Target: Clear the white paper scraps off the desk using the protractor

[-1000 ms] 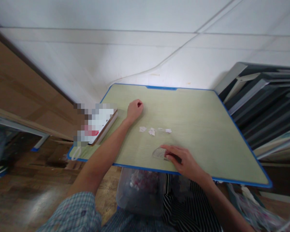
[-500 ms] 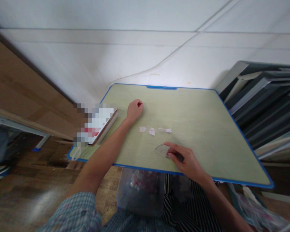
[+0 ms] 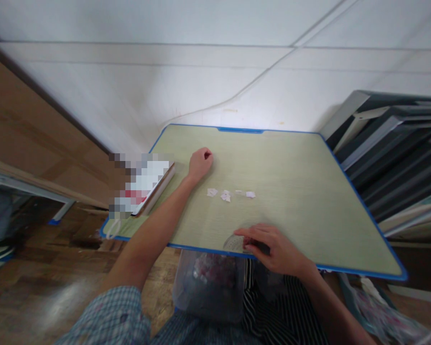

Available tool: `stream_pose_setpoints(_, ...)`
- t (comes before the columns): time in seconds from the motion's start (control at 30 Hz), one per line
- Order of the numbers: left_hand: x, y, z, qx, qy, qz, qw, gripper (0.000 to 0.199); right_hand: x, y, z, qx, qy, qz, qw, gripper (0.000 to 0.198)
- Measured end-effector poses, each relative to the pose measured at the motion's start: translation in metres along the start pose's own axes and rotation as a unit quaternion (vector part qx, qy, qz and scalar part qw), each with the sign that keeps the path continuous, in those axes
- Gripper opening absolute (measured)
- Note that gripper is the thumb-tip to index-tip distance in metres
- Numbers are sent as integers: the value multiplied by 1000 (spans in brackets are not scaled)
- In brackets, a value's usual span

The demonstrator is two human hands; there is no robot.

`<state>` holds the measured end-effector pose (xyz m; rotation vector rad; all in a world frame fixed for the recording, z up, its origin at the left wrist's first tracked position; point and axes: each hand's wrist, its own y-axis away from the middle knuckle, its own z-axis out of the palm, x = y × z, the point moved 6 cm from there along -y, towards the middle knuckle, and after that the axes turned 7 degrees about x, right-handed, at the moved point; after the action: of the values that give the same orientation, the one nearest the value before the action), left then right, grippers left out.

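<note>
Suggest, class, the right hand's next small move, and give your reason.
Perhaps ease the clear protractor a little farther in over the tabletop: the right hand holds it close to the blue near edge, while the small white scraps lie farther in.

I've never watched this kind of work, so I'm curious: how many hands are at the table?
2: the left hand, loosely curled on the table, beyond the white scraps; the right hand, on their near side, holding a clear protractor. No other hands show.
</note>
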<state>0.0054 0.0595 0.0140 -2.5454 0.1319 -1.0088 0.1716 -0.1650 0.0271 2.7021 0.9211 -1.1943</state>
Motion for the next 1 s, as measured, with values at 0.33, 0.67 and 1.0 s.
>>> stream_pose_setpoints(0.33, -1, -1, 1, 2, 1, 3, 1000, 14, 0, 0, 1, -4, -14, -5, 1000, 31)
stream_pose_setpoints(0.67, -1, 0, 1, -2, 1, -5, 1000, 14, -4, 2, 2, -11, -25, -26, 999, 32)
stream_pose_setpoints(1.0, 0, 0, 0, -4, -4, -1, 1000, 14, -1, 1, 2, 4, -11, -10, 1000, 32)
